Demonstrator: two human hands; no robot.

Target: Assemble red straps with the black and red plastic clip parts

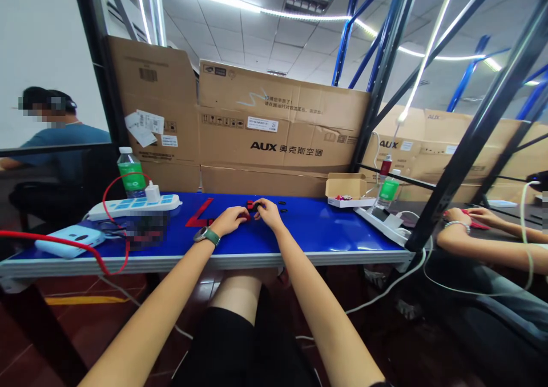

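Brown cardboard AUX cartons (278,141) stack behind a long blue table (325,227). At centre frame, the left hand (226,220) and right hand (269,213) sit close together, fingertips pinching a small red-and-black plastic piece (250,205). Small black rings (282,207) lie just right of them, and a flat red angular piece (199,214) lies farther left.

Past the right hand (269,213), small black rings (282,203) sit on the glossy blue table (325,227), whose surface runs on to a small open cardboard box (346,188). Left of the left hand (229,220) lie a flat red angular piece (199,213) and a white power strip with blue switches (133,206). A black steel rack post (450,173) stands in the way at the table's right end.
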